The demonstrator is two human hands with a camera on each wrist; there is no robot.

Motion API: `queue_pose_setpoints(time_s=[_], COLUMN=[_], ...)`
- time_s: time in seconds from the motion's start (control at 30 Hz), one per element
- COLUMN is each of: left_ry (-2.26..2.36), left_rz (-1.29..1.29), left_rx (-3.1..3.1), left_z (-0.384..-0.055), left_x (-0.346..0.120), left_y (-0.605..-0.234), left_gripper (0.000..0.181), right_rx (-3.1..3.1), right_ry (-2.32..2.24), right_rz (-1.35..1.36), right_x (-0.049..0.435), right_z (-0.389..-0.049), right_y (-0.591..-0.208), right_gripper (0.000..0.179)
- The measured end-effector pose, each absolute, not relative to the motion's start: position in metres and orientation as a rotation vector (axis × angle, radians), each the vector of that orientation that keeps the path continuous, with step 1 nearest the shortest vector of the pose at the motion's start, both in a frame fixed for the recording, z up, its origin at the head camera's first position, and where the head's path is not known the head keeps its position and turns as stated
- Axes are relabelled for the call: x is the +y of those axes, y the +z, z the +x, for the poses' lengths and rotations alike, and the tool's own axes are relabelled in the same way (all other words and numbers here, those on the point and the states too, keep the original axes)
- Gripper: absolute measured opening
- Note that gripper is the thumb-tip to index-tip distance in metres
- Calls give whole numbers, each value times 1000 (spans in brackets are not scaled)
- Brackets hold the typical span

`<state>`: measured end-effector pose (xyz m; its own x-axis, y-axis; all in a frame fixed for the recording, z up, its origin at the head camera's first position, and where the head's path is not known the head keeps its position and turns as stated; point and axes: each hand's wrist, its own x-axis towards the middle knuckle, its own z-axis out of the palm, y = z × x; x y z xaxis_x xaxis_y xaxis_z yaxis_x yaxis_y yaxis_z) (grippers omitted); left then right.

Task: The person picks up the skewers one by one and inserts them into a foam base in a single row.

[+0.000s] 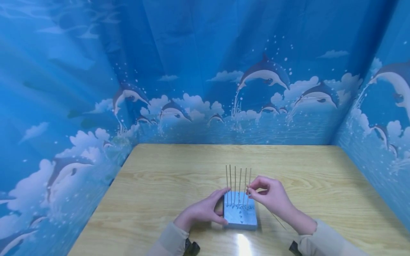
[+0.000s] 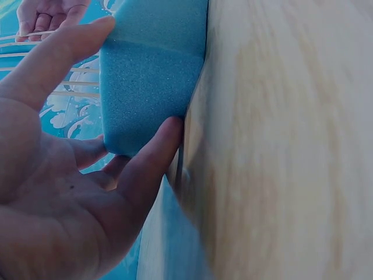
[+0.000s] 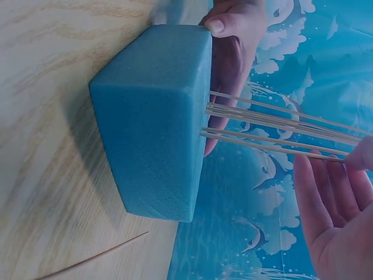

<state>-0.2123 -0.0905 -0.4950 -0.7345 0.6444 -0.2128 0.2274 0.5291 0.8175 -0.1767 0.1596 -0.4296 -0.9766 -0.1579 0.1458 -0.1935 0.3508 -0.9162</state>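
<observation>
A blue foam block (image 1: 235, 217) stands on the table, its top face marked with dark dots and characters. Several thin wooden sticks (image 1: 235, 181) rise upright from it in a row. My left hand (image 1: 206, 209) grips the block's left side, thumb near the front corner and a finger along the back; the left wrist view shows its fingertips against the foam (image 2: 151, 81). With thumb and fingertips, my right hand (image 1: 272, 195) pinches a stick (image 3: 262, 148) at the row's right end, partway up. That stick's lower end meets the block's top in the right wrist view.
One loose thin stick (image 1: 279, 222) lies on the wood-grain table (image 1: 166, 167) to the right of the block, partly behind the right forearm. Blue curtains (image 1: 198, 71) printed with dolphins and clouds enclose the table at the back and both sides.
</observation>
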Motion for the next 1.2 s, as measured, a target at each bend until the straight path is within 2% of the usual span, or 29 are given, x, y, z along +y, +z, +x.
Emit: queue_pose_setpoints(time_s=[0.77,1.03,1.2], left_ry=[1116,1121,1121], left_rz=[733,751,736], left_rx=[2278,2278,2274], left_z=[-210,-211,-212], left_x=[-91,-91,-92], left_y=[-493,-495,-496], left_gripper=[110,110,111], right_rx=[-2556,-2524,-2473], right_ry=[1762,1798,1963], right_rz=[338,423,368], right_x=[160,168,181], right_z=[-176,-178,-186], right_y=[-432,-431,-425], right_gripper=[11,24,29])
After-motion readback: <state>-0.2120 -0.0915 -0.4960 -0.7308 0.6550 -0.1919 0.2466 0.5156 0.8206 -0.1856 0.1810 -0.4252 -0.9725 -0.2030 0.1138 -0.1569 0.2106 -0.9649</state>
